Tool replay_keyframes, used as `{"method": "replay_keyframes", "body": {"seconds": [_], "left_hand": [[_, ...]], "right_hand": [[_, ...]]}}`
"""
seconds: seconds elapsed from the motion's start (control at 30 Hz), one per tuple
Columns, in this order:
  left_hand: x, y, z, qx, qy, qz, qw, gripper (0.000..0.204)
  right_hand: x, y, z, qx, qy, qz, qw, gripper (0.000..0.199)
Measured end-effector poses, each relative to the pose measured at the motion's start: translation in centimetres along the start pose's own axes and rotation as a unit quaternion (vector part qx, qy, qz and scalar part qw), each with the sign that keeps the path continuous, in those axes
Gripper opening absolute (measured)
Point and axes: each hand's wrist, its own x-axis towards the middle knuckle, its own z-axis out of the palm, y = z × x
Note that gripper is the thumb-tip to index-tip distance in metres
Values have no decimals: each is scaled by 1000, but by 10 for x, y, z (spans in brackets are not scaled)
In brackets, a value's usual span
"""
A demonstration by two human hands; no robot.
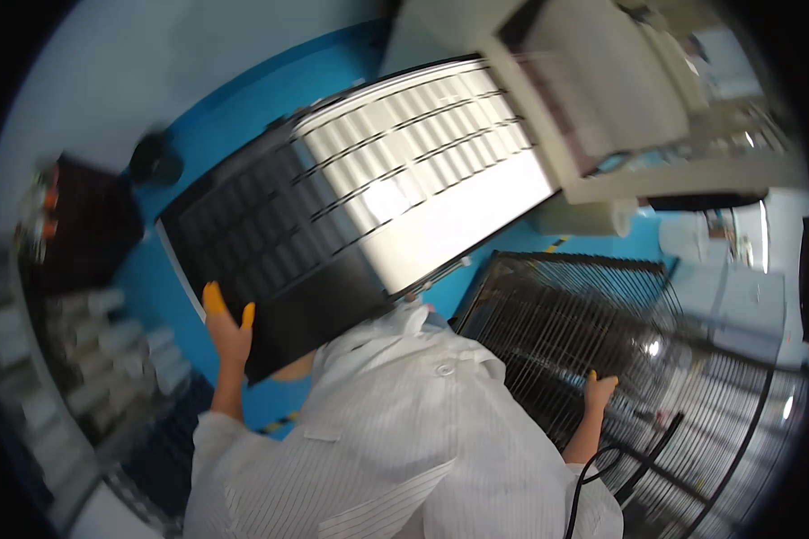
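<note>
My left hand point(227, 331), with yellow covers on its fingertips, is at the near left edge of a long flat worktop. Its thumb and finger are spread, and I see nothing between them. The worktop has a dark section point(310, 310) on the left and a bright white section point(463, 229) on the right, both marked by rows of rectangles. On my right side, my right hand point(600, 391), also with yellow fingertips, is over or against a black wire rack point(557, 314). Blur hides whether its fingers grip anything.
Blurred pale rolls or packets point(121, 346) line a shelf at the left, below a dark box point(94, 220). A beige machine point(602, 81) stands at the far right. A black cable point(577, 490) hangs by my right arm. Blue floor point(274, 90) shows beyond the worktop.
</note>
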Motion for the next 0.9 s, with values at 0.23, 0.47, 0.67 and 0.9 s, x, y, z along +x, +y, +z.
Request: {"method": "replay_keyframes", "body": {"seconds": [0.23,0.47,0.67,0.9], "left_hand": [[98,165,49,-183,-25,-11,983,47],[141,468,45,-312,-18,334,889,40],[126,652,32,-292,94,508,805,44],[149,790,24,-247,292,555,739,60]], "right_hand": [[6,-43,-78,-119,-181,30,976,48],[96,-78,-177,-86,63,-52,993,27],[219,-96,-200,114,191,-256,941,24],[325,-101,-221,237,280,-356,859,22]]}}
